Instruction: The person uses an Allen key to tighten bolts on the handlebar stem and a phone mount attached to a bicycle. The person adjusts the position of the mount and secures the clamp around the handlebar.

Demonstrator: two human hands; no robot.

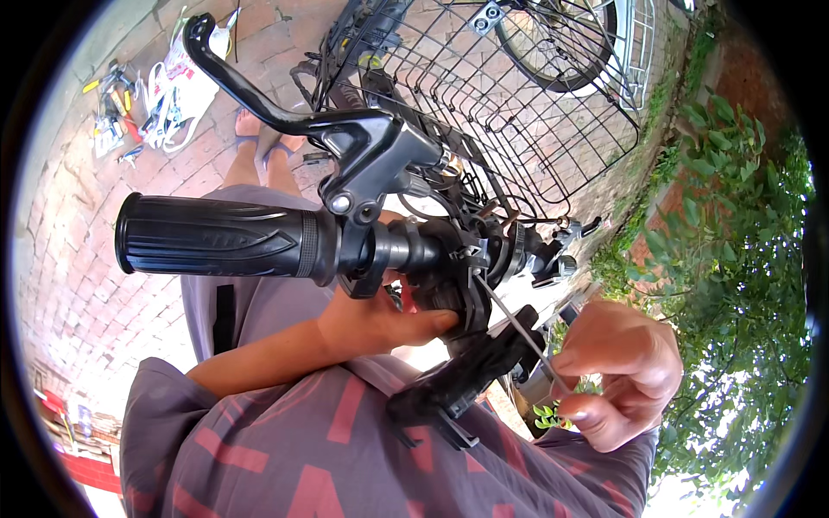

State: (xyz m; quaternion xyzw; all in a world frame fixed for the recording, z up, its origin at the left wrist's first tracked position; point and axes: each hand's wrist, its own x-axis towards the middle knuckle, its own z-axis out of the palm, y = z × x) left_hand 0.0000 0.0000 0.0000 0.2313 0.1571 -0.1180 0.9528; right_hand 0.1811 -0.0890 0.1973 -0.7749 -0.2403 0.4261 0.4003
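Observation:
A bicycle handlebar with a ribbed black grip (211,235) and a black brake lever (380,147) crosses the middle of the view. Below it, my left hand (384,324) grips a black plastic mount (462,302) on the bar, thumb against its side and other fingers partly hidden. My right hand (613,371), at the lower right, pinches a thin metal rod (518,324), like a hex key, whose far end meets a bolt on the clamp (475,259). A black bracket-like part (440,380) hangs below the mount, in front of my patterned shirt.
A black wire basket (561,147) and a wheel (570,78) are beyond the handlebar. On the brick paving (78,285) at upper left lie scattered tools (117,112) and a white bag (181,95). Leafy plants (725,242) line the right side.

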